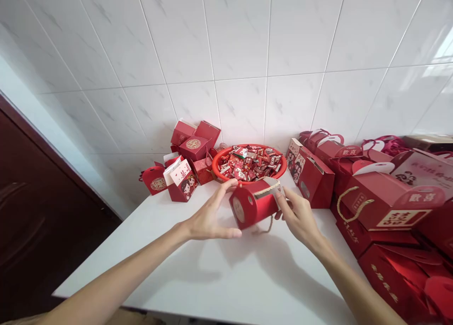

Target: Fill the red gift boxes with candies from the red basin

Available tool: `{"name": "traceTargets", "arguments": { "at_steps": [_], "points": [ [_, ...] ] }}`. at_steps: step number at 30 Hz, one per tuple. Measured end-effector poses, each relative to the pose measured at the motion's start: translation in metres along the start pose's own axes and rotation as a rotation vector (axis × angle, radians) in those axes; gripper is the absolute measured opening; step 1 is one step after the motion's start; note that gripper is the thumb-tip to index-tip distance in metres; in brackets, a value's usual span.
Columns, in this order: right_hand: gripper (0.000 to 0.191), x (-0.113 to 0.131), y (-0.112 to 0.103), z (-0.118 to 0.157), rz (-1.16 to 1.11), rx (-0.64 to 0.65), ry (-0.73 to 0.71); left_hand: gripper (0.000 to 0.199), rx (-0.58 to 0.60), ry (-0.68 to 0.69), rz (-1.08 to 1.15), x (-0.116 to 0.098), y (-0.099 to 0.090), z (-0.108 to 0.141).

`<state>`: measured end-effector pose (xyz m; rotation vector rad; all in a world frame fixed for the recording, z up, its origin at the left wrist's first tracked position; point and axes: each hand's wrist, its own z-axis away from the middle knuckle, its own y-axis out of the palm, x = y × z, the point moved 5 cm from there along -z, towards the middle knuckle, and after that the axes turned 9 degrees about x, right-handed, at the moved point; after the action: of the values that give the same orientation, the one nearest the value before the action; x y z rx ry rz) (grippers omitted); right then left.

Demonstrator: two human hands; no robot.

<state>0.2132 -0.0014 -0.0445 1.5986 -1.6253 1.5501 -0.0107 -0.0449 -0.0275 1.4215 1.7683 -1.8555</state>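
Note:
A red gift box (pixel 255 203) with a rope handle (pixel 268 188) is tilted above the white table, a round pale emblem on its left end. My right hand (pixel 296 215) grips the box at its right end, thumb on a pale flap. My left hand (pixel 212 216) is at the box's left side with thumb and fingers spread apart; whether its fingertips touch the box I cannot tell. Just behind the box stands a red basin (pixel 214 166) full of wrapped candies (pixel 247 162).
Several small red boxes (pixel 195 148) are piled at the back left of the white table (pixel 226 273). Many larger red gift boxes (pixel 385 200) are stacked along the right side. A tiled wall (pixel 240 41) rises behind; a dark door (pixel 42 211) is at the left.

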Motion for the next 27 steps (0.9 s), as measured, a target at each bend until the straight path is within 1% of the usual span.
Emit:
{"name": "traceTargets", "arguments": {
  "at_steps": [2,4,7,10,12,14,16,18,19,21,23,25,27],
  "points": [
    [0.043,0.001,-0.001,0.002,0.190,-0.075,-0.059,0.106,-0.019,-0.012,0.019,-0.005,0.004,-0.001],
    [0.041,0.003,0.005,0.003,0.323,-0.087,-0.114,0.099,-0.070,-0.042,0.007,-0.012,0.009,-0.001],
    [0.038,0.004,0.021,0.006,0.364,-0.011,-0.136,0.094,-0.136,-0.105,-0.065,-0.020,0.019,-0.004],
    [0.034,0.001,0.035,0.008,0.312,0.076,-0.103,0.079,-0.147,-0.179,-0.120,-0.018,0.026,-0.006],
    [0.034,-0.002,0.039,0.009,0.297,0.097,-0.087,0.068,-0.148,-0.221,-0.104,-0.012,0.025,-0.007],
    [0.034,-0.006,0.041,0.009,0.289,0.101,-0.075,0.062,-0.149,-0.264,-0.054,-0.004,0.019,-0.008],
    [0.030,-0.010,0.041,0.009,0.268,0.095,-0.071,0.063,-0.150,-0.309,0.000,0.003,0.013,-0.008],
    [0.028,-0.010,0.041,0.010,0.268,0.073,-0.100,0.067,-0.136,-0.351,0.043,0.009,0.009,-0.009],
    [0.031,-0.010,0.042,0.011,0.284,0.073,-0.133,0.069,-0.124,-0.366,0.060,0.011,0.008,-0.009],
    [0.042,-0.007,0.047,0.014,0.343,0.113,-0.216,0.070,-0.107,-0.382,0.083,0.012,0.009,-0.008],
    [0.050,-0.007,0.052,0.016,0.408,0.171,-0.282,0.065,-0.117,-0.382,0.102,0.011,0.009,-0.008],
    [0.052,-0.009,0.054,0.017,0.445,0.201,-0.286,0.054,-0.137,-0.383,0.126,0.010,0.008,-0.008],
    [0.050,-0.012,0.053,0.017,0.432,0.210,-0.248,0.044,-0.154,-0.393,0.149,0.011,0.006,-0.008]
  ]
}}
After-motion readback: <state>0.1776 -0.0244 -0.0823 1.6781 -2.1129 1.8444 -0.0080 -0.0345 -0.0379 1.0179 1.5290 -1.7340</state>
